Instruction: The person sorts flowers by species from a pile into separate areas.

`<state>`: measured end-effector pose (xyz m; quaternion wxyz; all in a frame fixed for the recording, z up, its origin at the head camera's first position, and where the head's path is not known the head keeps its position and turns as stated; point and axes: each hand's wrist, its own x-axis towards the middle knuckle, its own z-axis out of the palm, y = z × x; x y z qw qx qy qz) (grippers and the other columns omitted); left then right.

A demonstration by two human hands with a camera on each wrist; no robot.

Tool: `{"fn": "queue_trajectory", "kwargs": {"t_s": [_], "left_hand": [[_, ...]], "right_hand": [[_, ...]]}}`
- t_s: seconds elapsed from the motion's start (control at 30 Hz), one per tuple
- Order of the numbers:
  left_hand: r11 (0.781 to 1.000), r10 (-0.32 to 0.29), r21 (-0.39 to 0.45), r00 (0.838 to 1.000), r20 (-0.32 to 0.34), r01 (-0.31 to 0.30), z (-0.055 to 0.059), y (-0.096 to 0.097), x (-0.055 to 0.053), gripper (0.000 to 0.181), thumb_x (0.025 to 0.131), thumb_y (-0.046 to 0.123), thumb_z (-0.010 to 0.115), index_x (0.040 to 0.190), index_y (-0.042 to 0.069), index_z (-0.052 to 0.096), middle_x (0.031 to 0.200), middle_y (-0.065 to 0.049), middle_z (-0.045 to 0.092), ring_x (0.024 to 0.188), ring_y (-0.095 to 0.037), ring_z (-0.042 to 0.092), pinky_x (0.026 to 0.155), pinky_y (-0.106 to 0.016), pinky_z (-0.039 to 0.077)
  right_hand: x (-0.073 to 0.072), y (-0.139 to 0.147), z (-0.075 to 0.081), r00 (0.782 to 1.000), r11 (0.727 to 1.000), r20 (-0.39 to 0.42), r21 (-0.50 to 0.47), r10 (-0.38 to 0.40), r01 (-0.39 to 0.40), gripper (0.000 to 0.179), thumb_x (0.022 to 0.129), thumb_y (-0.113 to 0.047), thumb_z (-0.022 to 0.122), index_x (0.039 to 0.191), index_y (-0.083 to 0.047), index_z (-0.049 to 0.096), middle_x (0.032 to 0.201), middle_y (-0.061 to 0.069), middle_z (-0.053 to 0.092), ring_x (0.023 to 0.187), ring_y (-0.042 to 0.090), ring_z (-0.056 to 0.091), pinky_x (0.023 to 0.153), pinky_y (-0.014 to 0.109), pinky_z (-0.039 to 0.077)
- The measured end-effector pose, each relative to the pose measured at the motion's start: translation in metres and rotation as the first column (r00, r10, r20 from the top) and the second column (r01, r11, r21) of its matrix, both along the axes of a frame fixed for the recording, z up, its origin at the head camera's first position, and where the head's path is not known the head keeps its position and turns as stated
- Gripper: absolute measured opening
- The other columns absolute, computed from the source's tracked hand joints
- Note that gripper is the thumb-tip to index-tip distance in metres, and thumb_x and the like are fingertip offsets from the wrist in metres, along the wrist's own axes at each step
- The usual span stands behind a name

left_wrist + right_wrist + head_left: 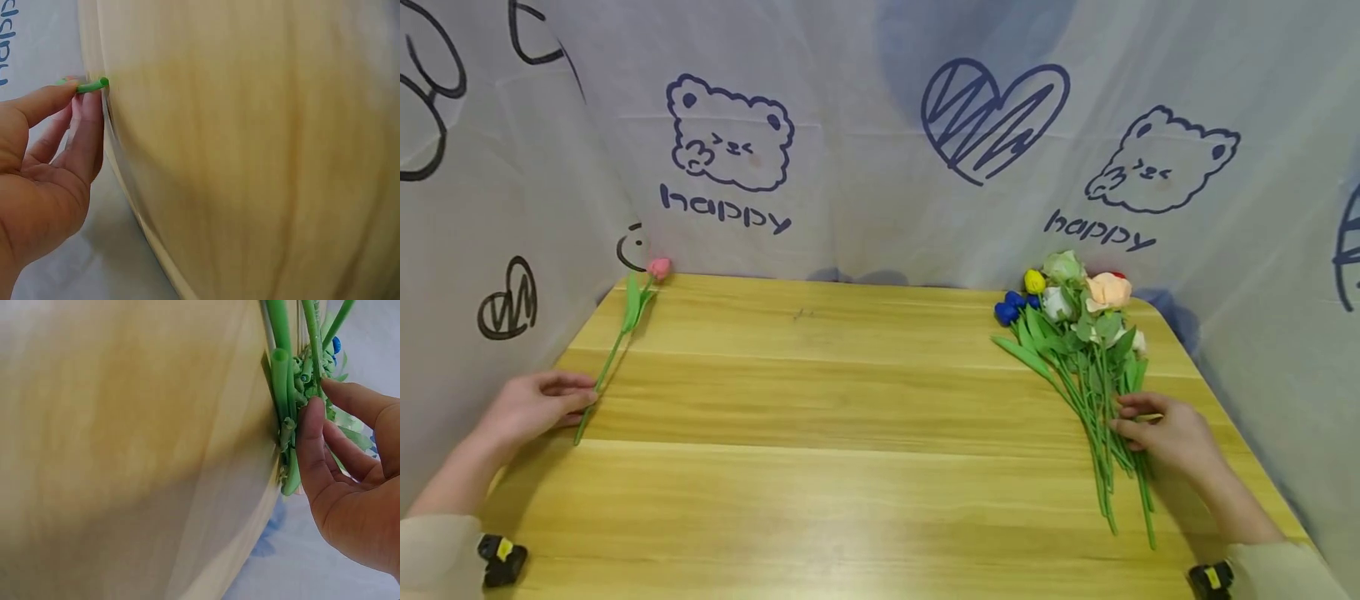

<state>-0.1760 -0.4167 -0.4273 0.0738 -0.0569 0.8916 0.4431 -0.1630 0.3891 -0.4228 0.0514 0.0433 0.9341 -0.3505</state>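
Note:
My left hand (542, 408) pinches the lower green stem of a pink tulip (659, 267) between thumb and fingers at the table's left side. Its bloom points toward the back edge, and the cut stem end (104, 82) pokes out past the fingertips in the left wrist view. On the right lies a loose bunch of artificial flowers (1075, 333), with white, peach, yellow and blue blooms at the back and stems toward the front. Thumb and forefinger of my right hand (1172, 433) pinch at a flower stem (314, 344) of this bunch; other stems (280, 381) lie beside the fingertips.
The wooden table (820, 400) stretches between the two hands. White cloth (857, 167) with drawn bears, hearts and writing hangs behind and at both sides. A small black device (502, 560) sits by the left cuff, another black device (1212, 579) by the right cuff.

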Motion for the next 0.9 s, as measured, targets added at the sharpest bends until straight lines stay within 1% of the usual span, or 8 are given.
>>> {"fn": "queue_trajectory", "kwargs": {"t_s": [0.2,0.33,0.4,0.47,0.53,0.57,0.73,0.9], "left_hand": [[1.000,0.009,-0.018,1.000,0.018,-0.008,0.001,-0.003,0.001,0.048,0.105,0.014,0.064,0.133,-0.023,0.051,0.104,-0.003,0.073,0.081,0.005,0.065,0.074,-0.024,0.063],[1.000,0.006,0.000,1.000,0.016,-0.006,0.001,-0.003,0.001,0.048,0.104,0.014,0.066,0.131,-0.023,0.053,0.099,0.006,0.072,0.081,0.005,0.065,0.073,-0.023,0.063],[1.000,0.005,0.007,1.000,0.013,-0.005,0.001,-0.002,0.002,0.047,0.103,0.014,0.067,0.130,-0.022,0.054,0.097,0.011,0.071,0.081,0.005,0.065,0.073,-0.023,0.063],[1.000,0.004,0.001,1.000,0.008,-0.004,0.000,-0.002,0.002,0.048,0.103,0.015,0.068,0.129,-0.022,0.055,0.095,0.012,0.071,0.081,0.005,0.065,0.072,-0.022,0.062],[1.000,0.004,-0.015,1.000,0.003,-0.004,0.000,-0.002,0.002,0.048,0.102,0.016,0.069,0.129,-0.022,0.056,0.096,0.012,0.072,0.080,0.005,0.065,0.071,-0.021,0.062],[1.000,0.004,-0.024,1.000,0.002,-0.004,-0.001,-0.002,0.002,0.049,0.102,0.016,0.070,0.129,-0.022,0.056,0.096,0.010,0.072,0.080,0.005,0.065,0.071,-0.021,0.062],[0.999,0.005,-0.047,1.000,0.011,-0.005,-0.001,-0.001,0.002,0.049,0.103,0.018,0.069,0.130,-0.021,0.056,0.098,0.006,0.073,0.080,0.005,0.065,0.071,-0.021,0.062],[0.999,0.002,-0.051,1.000,0.017,-0.002,0.000,0.000,0.001,0.049,0.103,0.018,0.069,0.129,-0.021,0.057,0.099,0.004,0.074,0.080,0.005,0.065,0.071,-0.021,0.062]], "right_hand": [[0.000,-0.002,0.000,1.000,1.000,-0.004,0.003,0.019,-0.019,0.057,0.098,-0.029,0.075,0.139,0.008,0.058,0.122,0.026,0.066,0.080,0.016,0.072,0.064,0.030,0.063],[0.000,-0.004,0.000,0.999,0.999,0.005,0.027,0.036,-0.036,0.063,0.097,-0.037,0.076,0.141,0.005,0.058,0.124,0.024,0.067,0.083,0.016,0.070,0.065,0.029,0.060],[0.000,-0.004,-0.001,0.999,0.998,0.002,0.044,0.044,-0.044,0.064,0.097,-0.040,0.075,0.140,0.005,0.058,0.123,0.023,0.067,0.086,0.018,0.069,0.065,0.029,0.059],[-0.001,-0.005,-0.001,0.999,0.997,-0.008,0.064,0.046,-0.045,0.065,0.097,-0.042,0.075,0.139,0.005,0.060,0.122,0.023,0.068,0.090,0.023,0.070,0.064,0.028,0.058],[-0.002,-0.006,0.000,0.999,0.996,-0.011,0.072,0.049,-0.048,0.066,0.097,-0.042,0.075,0.138,0.006,0.060,0.122,0.023,0.068,0.094,0.026,0.069,0.063,0.028,0.058],[-0.003,-0.007,0.000,0.999,0.996,-0.008,0.071,0.050,-0.049,0.066,0.097,-0.042,0.075,0.138,0.007,0.060,0.121,0.023,0.068,0.093,0.026,0.069,0.062,0.028,0.058],[-0.006,-0.010,0.000,0.999,0.996,0.008,0.073,0.046,-0.046,0.065,0.096,-0.040,0.077,0.136,0.009,0.061,0.118,0.022,0.067,0.084,0.018,0.066,0.060,0.029,0.058],[-0.006,-0.012,0.000,0.999,0.999,0.015,0.038,0.034,-0.035,0.061,0.096,-0.033,0.077,0.135,0.010,0.060,0.118,0.023,0.066,0.080,0.017,0.067,0.063,0.028,0.059]]}}
